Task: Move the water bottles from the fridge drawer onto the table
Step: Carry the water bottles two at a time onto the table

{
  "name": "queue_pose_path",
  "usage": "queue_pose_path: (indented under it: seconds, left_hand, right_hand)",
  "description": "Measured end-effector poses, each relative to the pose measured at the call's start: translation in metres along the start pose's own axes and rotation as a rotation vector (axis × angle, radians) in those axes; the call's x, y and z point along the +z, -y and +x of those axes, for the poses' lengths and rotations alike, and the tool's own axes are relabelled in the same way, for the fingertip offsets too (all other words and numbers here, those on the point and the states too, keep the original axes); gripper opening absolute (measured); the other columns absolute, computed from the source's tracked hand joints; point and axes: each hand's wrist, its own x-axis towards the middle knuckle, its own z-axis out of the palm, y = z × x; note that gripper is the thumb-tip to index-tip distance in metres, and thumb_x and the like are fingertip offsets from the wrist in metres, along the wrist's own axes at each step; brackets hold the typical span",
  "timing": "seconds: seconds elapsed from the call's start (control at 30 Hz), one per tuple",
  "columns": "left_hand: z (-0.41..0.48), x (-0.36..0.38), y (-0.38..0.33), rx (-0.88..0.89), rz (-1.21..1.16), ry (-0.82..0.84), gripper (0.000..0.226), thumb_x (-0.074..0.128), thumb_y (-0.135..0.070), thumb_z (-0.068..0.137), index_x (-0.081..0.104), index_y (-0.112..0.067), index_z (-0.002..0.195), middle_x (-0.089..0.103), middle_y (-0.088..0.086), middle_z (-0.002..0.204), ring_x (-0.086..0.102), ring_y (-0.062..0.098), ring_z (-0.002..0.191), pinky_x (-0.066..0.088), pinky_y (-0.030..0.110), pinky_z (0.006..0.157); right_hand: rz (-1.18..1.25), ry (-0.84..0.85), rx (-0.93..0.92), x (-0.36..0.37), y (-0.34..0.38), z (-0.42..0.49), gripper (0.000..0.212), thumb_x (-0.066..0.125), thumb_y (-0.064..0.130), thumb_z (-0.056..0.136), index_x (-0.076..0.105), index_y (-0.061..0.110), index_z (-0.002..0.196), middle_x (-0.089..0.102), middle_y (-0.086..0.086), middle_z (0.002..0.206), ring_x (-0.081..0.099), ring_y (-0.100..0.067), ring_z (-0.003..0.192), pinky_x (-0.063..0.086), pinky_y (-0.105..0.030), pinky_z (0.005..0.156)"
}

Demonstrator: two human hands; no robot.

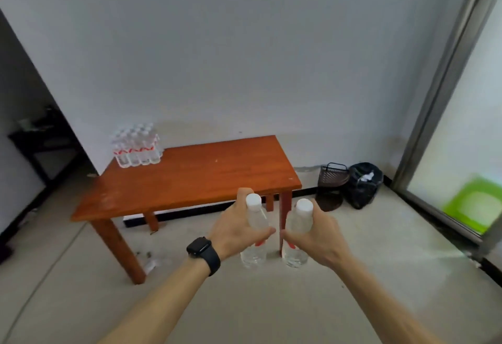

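Carrying both bottles at lower centre of the frame, keep them upright: your left hand (236, 231) curls its fingers round the left bottle (256, 220), your right hand (317, 237) round the right bottle (298, 225). Step closer, then set them on the bare wood of the table (190, 178), apart from the wrapped pack (137, 145).

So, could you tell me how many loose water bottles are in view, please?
2. The left hand grips one bottle, the right hand the other bottle. The wrapped pack on the table holds more, too blurred to count.
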Motion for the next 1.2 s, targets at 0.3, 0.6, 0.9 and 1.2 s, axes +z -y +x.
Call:
queue_pose_path:
  seconds: [0.3, 0.6, 0.9, 1.2]
  left_hand:
    - [-0.013, -0.133, 0.131, -0.236, -0.084, -0.231, 0.064, 0.078, -0.027, 0.079, 0.028, -0.028, 0.118, 0.060, -0.007, 0.086, 0.063, 0.011, 0.081, 0.059, 0.041, 0.075]
    - [0.055, -0.203, 0.262, -0.347, -0.046, -0.319, 0.073, 0.083, -0.032, 0.076, 0.024, -0.033, 0.118, 0.061, -0.009, 0.095, 0.065, 0.010, 0.086, 0.060, 0.041, 0.078]
    - [0.160, -0.240, 0.399, -0.502, -0.072, -0.497, 0.076, 0.086, -0.035, 0.075, 0.022, -0.039, 0.116, 0.053, -0.014, 0.108, 0.060, 0.011, 0.098, 0.056, 0.029, 0.083]
    - [0.224, -0.263, 0.521, -0.663, -0.077, -0.539, 0.075, 0.087, -0.030, 0.075, 0.025, -0.036, 0.119, 0.058, -0.007, 0.108, 0.062, 0.014, 0.100, 0.058, 0.033, 0.087]
  right_hand:
    - [0.023, 0.177, -0.157, 0.149, 0.127, 0.079, 0.056, 0.084, 0.050, 0.068, 0.044, 0.035, 0.105, 0.063, 0.013, 0.085, 0.064, -0.007, 0.077, 0.057, -0.025, 0.067]
    - [0.078, 0.332, -0.188, 0.271, 0.184, 0.197, 0.053, 0.085, 0.046, 0.066, 0.046, 0.034, 0.101, 0.064, 0.013, 0.089, 0.063, -0.008, 0.079, 0.056, -0.030, 0.066]
    - [0.057, 0.425, -0.187, 0.382, 0.224, 0.359, 0.062, 0.088, 0.042, 0.069, 0.044, 0.033, 0.111, 0.061, 0.014, 0.096, 0.064, -0.011, 0.088, 0.059, -0.033, 0.077]
    - [0.026, 0.507, -0.156, 0.480, 0.236, 0.466, 0.064, 0.087, 0.045, 0.069, 0.045, 0.032, 0.116, 0.062, 0.010, 0.103, 0.065, -0.014, 0.092, 0.060, -0.038, 0.078]
